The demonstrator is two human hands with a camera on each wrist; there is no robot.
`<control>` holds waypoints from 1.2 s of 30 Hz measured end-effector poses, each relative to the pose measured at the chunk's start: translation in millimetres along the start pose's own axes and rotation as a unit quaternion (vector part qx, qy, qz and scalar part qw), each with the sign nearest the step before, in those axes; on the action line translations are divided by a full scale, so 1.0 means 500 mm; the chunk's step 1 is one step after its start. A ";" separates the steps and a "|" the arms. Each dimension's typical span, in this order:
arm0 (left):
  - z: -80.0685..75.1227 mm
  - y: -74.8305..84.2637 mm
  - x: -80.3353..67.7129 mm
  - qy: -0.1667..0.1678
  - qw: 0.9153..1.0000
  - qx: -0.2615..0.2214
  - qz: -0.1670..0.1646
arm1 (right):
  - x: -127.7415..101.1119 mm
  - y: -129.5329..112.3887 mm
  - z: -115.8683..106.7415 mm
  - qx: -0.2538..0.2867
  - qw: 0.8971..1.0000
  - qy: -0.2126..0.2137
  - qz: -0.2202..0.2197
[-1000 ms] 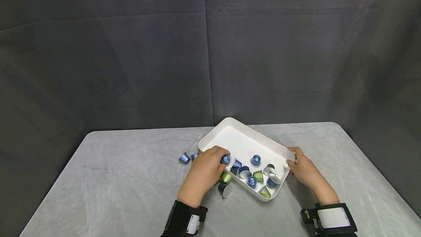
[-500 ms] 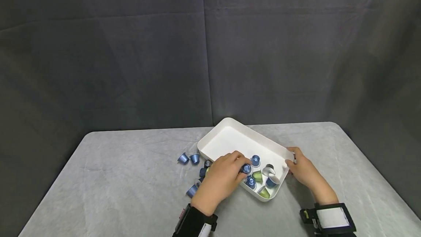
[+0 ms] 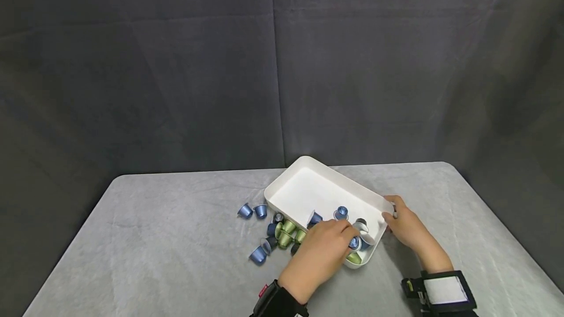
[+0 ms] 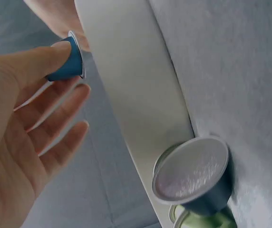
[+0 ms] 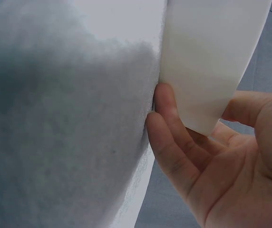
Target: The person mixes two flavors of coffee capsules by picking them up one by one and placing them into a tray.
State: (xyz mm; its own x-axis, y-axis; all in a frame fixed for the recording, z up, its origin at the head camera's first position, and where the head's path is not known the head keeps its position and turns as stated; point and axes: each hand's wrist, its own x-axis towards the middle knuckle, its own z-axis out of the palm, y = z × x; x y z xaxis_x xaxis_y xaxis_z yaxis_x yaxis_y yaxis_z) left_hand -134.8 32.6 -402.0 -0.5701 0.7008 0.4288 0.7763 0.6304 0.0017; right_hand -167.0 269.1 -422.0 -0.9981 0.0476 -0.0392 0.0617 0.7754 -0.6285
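My left hand point(image 3: 323, 253) is over the near side of a white tray point(image 3: 304, 185). Thumb and forefinger pinch a blue coffee capsule point(image 4: 69, 64), while the other fingers stay loosely extended in the left wrist view. At the tray's right end, my right hand point(image 3: 407, 226) grips the rim and wall. Its thumb is at the rim and its fingers lie against the outer wall point(image 5: 202, 61) in the right wrist view. Inside the tray are several capsules, among them a blue one point(image 3: 341, 213) and a green one point(image 3: 354, 258); my left hand partly hides them.
Left of the tray, several loose capsules lie on the grey cloth-covered table point(image 3: 154, 238), including a blue capsule point(image 3: 257, 255) and a green capsule point(image 3: 285, 239). Some are close against the tray's wall. A dark curtain point(image 3: 185, 87) hangs behind the table.
My left hand has moved right and nearer, from the tray's left rim to its near right part, carrying the blue coffee capsule. My right hand has kept its grip on the tray.
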 end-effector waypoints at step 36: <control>0.019 0.011 0.000 0.028 0.999 0.031 -0.019 | 0.001 0.003 0.002 0.010 1.000 0.000 0.001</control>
State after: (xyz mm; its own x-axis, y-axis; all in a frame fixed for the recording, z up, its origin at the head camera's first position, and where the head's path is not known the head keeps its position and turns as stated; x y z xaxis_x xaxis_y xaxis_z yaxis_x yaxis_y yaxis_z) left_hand -132.9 39.1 -410.5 -0.5808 0.6579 0.4794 0.7355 0.6765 -0.0373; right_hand -167.6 269.7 -423.5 -0.9980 0.0487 -0.0406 0.0634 0.7630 -0.6433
